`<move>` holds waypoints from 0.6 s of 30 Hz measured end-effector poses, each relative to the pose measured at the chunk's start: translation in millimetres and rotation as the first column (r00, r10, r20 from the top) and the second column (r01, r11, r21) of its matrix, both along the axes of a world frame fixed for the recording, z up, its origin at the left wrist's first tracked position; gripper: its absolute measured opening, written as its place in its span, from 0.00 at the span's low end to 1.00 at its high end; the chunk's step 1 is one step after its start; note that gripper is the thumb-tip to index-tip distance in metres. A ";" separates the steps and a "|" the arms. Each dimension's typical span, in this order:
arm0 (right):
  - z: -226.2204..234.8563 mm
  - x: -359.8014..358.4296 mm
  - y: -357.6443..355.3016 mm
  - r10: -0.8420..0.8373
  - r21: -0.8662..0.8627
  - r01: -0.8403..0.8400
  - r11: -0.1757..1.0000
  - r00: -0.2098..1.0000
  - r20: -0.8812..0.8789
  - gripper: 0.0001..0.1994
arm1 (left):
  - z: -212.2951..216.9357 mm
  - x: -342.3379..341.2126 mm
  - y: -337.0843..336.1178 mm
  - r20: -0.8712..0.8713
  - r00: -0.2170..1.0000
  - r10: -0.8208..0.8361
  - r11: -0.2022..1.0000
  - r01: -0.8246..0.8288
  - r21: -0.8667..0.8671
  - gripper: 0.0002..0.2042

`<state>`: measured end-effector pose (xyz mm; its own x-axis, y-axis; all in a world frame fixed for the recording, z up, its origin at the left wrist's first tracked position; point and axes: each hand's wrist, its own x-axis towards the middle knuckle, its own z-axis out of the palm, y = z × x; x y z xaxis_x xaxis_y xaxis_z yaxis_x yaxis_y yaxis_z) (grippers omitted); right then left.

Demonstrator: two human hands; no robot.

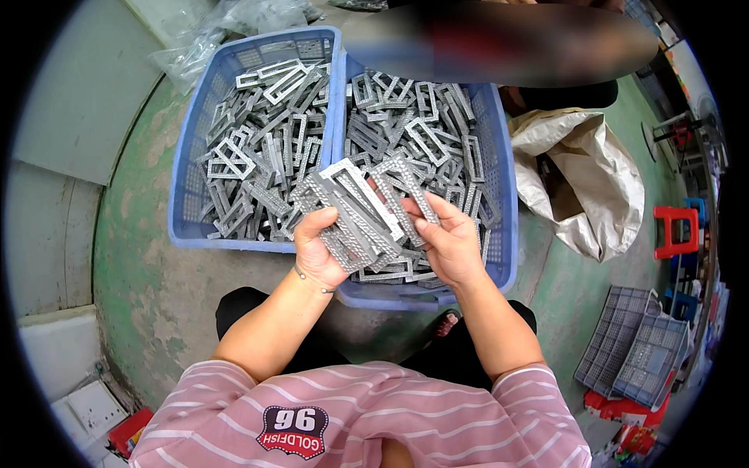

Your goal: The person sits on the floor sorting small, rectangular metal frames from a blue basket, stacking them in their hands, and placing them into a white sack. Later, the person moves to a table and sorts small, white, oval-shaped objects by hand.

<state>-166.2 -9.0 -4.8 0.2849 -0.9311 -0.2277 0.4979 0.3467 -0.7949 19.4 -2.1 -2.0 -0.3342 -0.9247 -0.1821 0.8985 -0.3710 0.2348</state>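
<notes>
My left hand (318,248) grips a fanned stack of grey rectangular metal frames (353,209), held over the near edge of the right blue basket (505,204). My right hand (449,240) pinches one frame (412,189) at the right side of that stack, thumb and fingers on its lower end. Both hands sit close together, almost touching. The right basket holds several loose grey frames. To its left, the left blue basket (187,181) is also piled with several of the same frames.
The baskets stand on a worn green floor (148,288). A crumpled beige sack (587,183) lies at the right. A red stool (676,231) and stacked grey crates (633,345) are further right. Clear plastic bags (204,37) lie behind the left basket.
</notes>
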 end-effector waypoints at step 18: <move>-18.7 15.4 17.3 0.283 0.119 -0.276 0.954 0.958 -0.044 0.36 | 5.9 -37.2 30.4 0.567 0.818 -0.103 0.995 0.091 0.049 0.21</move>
<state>-150.8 8.4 -23.5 0.5125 -0.7843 -0.3496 0.3210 0.5527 -0.7691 -17.8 28.2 3.8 -0.2541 -0.8877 -0.3841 0.5673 -0.4584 0.6842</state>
